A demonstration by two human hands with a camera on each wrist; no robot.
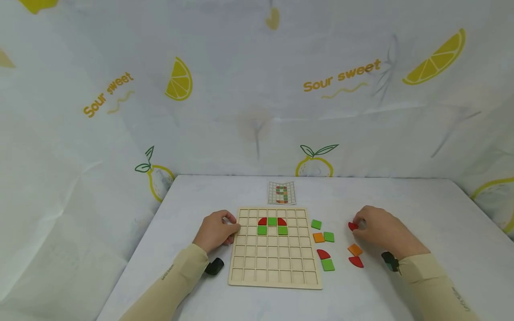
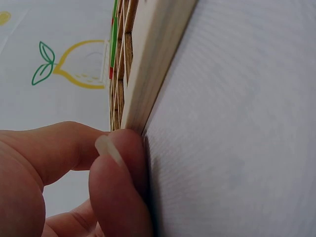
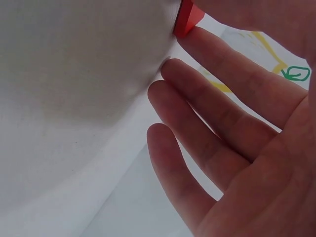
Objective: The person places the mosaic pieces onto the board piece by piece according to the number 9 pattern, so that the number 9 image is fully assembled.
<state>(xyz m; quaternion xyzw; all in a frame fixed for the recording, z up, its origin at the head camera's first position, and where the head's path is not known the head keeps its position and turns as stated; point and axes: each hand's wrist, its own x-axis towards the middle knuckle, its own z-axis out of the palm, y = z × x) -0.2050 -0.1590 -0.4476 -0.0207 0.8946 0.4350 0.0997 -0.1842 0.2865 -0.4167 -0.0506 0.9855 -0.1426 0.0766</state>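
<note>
My left hand rests at the left edge of a pale wooden grid board. In the left wrist view, its loosely bent fingertips touch the board's side. Set into the board are two red quarter-circle tiles, a green square tile between them, and two green squares below. Over on the right, my right hand pinches a red quarter-circle tile between thumb and index finger, close to the tabletop. Its other fingers extend loosely. Nearest to it lie an orange square tile and another red quarter-circle tile.
Between the board and my right hand lie green square tiles, an orange square and a red quarter-circle. A small pattern card lies behind the board. A lemon-printed cloth hangs behind the white table.
</note>
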